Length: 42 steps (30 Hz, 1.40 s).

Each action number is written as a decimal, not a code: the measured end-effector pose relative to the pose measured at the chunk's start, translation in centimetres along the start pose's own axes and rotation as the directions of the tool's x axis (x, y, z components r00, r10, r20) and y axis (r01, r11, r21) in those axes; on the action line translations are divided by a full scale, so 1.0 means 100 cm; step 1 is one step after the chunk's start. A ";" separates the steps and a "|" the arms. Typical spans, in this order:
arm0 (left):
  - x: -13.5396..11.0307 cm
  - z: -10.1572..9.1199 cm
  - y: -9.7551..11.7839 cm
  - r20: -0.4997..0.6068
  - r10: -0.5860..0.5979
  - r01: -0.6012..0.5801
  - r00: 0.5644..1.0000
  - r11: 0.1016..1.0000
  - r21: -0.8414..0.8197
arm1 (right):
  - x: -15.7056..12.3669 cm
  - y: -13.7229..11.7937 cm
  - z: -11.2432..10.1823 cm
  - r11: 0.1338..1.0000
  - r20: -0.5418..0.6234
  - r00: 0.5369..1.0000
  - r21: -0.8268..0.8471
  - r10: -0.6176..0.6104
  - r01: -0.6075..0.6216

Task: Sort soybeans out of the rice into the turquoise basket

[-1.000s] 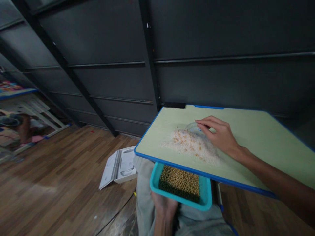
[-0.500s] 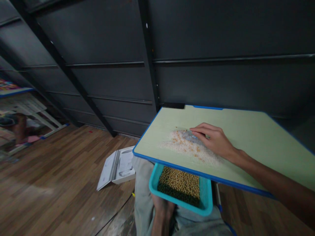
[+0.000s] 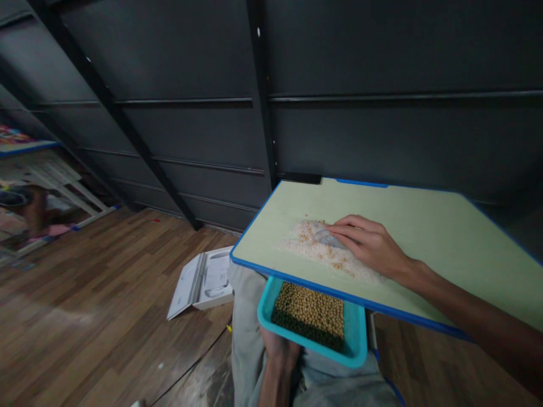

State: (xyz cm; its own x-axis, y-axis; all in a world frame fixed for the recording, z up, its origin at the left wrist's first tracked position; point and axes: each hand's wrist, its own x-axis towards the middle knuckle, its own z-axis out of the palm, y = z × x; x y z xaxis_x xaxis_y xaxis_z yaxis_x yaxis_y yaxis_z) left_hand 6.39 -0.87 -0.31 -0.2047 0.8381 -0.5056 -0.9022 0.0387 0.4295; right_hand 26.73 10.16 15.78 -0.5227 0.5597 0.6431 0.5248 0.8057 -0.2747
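Observation:
My right hand [image 3: 367, 240] is over the pale-green tabletop [image 3: 416, 237], its fingers pinched on a greyish see-through plastic piece [image 3: 327, 237] whose exact kind I cannot make out. The piece lies against a spread heap of white rice-like grains [image 3: 305, 247] with orange-yellow bits [image 3: 339, 264] scattered through it. Below the table's near edge, my left hand [image 3: 280, 345] grips a turquoise tray [image 3: 263, 308] from underneath, over my lap; its fingers are mostly hidden. Round beige beans [image 3: 314, 308] fill much of the tray, with a band of dark green ones [image 3: 305, 330] along the near side.
A flat black object [image 3: 302, 178] lies at the table's far left corner, near the dark panelled wall [image 3: 190, 130]. An open white box [image 3: 216, 277] sits on the wooden floor, with a black cable [image 3: 195, 364] nearby. Another table [image 3: 31, 148] stands far left, beside part of a person [image 3: 36, 212].
My right hand has shifted slightly, and the plastic piece has moved a little left and toward me in the grains. My left hand still supports the tray. The view has tilted slightly.

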 end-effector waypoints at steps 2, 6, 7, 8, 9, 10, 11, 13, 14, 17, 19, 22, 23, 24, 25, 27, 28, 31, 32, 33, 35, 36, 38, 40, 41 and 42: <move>0.000 0.001 0.000 -0.002 -0.016 0.016 1.000 1.000 -0.015 | 0.000 0.000 0.000 1.000 0.004 1.000 0.001 0.001 -0.001; -0.002 0.004 0.001 -0.015 -0.031 0.031 0.999 0.999 -0.042 | -0.001 -0.002 0.000 1.000 0.018 1.000 0.024 -0.015 0.015; -0.003 0.005 0.002 -0.016 -0.036 0.035 0.999 0.998 -0.044 | -0.001 -0.002 -0.001 0.999 0.022 1.000 0.029 -0.016 0.015; -0.003 0.006 0.002 -0.016 -0.039 0.039 0.999 0.998 -0.045 | 0.000 -0.003 -0.001 0.999 0.024 1.000 0.034 -0.014 0.013; -0.004 0.008 0.002 -0.015 -0.042 0.042 0.999 0.998 -0.044 | 0.000 -0.004 -0.001 0.999 0.027 1.000 0.040 -0.013 0.011; -0.005 0.009 0.003 -0.014 -0.045 0.044 0.999 0.998 -0.041 | 0.000 -0.005 -0.001 0.999 0.027 1.000 0.044 -0.014 0.013; -0.005 0.009 0.003 -0.014 -0.048 0.047 0.999 0.998 -0.038 | 0.000 -0.005 -0.002 0.999 0.027 0.999 0.048 -0.020 0.018; -0.005 0.010 0.003 -0.015 -0.050 0.050 0.999 0.998 -0.035 | 0.001 -0.006 -0.002 0.998 0.025 0.999 0.053 -0.032 0.031; -0.005 0.010 0.003 -0.017 -0.050 0.049 0.999 0.998 -0.034 | 0.001 -0.007 -0.002 0.998 0.023 0.999 0.052 -0.035 0.034; -0.003 0.009 0.002 -0.019 -0.038 0.037 0.999 0.999 -0.031 | 0.000 -0.007 -0.002 0.998 -0.007 0.999 0.042 -0.042 0.042; -0.001 0.008 0.001 -0.025 -0.034 0.034 0.999 0.999 -0.024 | -0.001 -0.007 -0.001 0.999 -0.034 0.999 0.031 -0.040 0.041; 0.000 0.007 0.000 -0.039 -0.027 0.026 0.999 0.999 -0.027 | -0.002 -0.008 0.001 0.999 -0.052 0.998 0.026 -0.037 0.038; 0.000 0.007 0.000 -0.041 -0.028 0.027 0.999 0.999 -0.032 | -0.002 -0.008 0.001 0.999 -0.053 0.998 0.026 -0.037 0.038; 0.000 0.007 0.001 -0.039 -0.031 0.030 0.999 0.999 -0.037 | -0.002 -0.008 0.002 0.999 -0.049 0.998 0.025 -0.035 0.037; 0.000 0.007 0.001 -0.036 -0.037 0.035 0.999 0.999 -0.040 | -0.002 -0.007 0.002 0.999 -0.044 0.999 0.022 -0.031 0.032; -0.001 0.008 0.002 -0.024 -0.047 0.046 0.999 0.998 -0.045 | -0.002 -0.006 0.003 1.000 -0.034 0.999 0.013 -0.021 0.021; -0.002 0.008 0.002 -0.019 -0.048 0.047 0.999 0.998 -0.049 | -0.002 -0.006 0.003 1.000 -0.030 0.999 0.008 -0.014 0.014; -0.003 0.009 0.002 -0.009 -0.049 0.049 0.999 0.997 -0.061 | -0.002 -0.004 0.004 1.000 -0.020 1.000 0.010 0.004 -0.004; -0.003 0.009 0.002 -0.007 -0.053 0.052 0.999 0.997 -0.063 | -0.002 -0.005 0.004 1.000 -0.014 1.000 0.016 0.009 -0.009; -0.003 0.009 0.002 -0.005 -0.059 0.058 0.998 0.996 -0.064 | -0.002 -0.005 0.005 1.000 -0.010 1.000 0.024 0.014 -0.013; -0.003 0.008 0.002 -0.002 -0.068 0.068 0.998 0.996 -0.064 | -0.003 -0.006 0.005 0.999 -0.008 1.000 0.035 0.019 -0.018; -0.003 0.008 0.002 -0.006 -0.069 0.068 0.998 0.996 -0.065 | -0.003 -0.007 0.005 0.999 -0.007 1.000 0.039 0.021 -0.021; -0.002 0.007 0.002 -0.016 -0.064 0.062 0.998 0.996 -0.066 | -0.003 -0.008 0.006 0.999 -0.005 1.000 0.045 0.025 -0.025; -0.002 0.007 0.002 -0.019 -0.056 0.055 0.998 0.997 -0.063 | -0.003 -0.010 0.006 0.998 0.003 1.000 0.058 0.026 -0.027; -0.002 0.007 0.002 -0.017 -0.054 0.053 0.998 0.997 -0.060 | -0.003 -0.011 0.007 0.997 0.005 1.000 0.067 0.026 -0.027; -0.002 0.008 0.002 -0.012 -0.055 0.054 0.998 0.997 -0.058 | -0.002 -0.011 0.007 0.997 0.007 1.000 0.076 0.025 -0.025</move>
State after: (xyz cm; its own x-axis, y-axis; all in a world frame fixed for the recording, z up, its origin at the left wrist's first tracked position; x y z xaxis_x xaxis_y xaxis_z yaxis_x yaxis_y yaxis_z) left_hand 6.53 -0.62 0.44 -0.1591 0.8282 -0.5374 -0.9325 0.0526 0.3573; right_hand 25.80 9.26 15.42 -0.5141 0.5807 0.6313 0.4849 0.8038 -0.3446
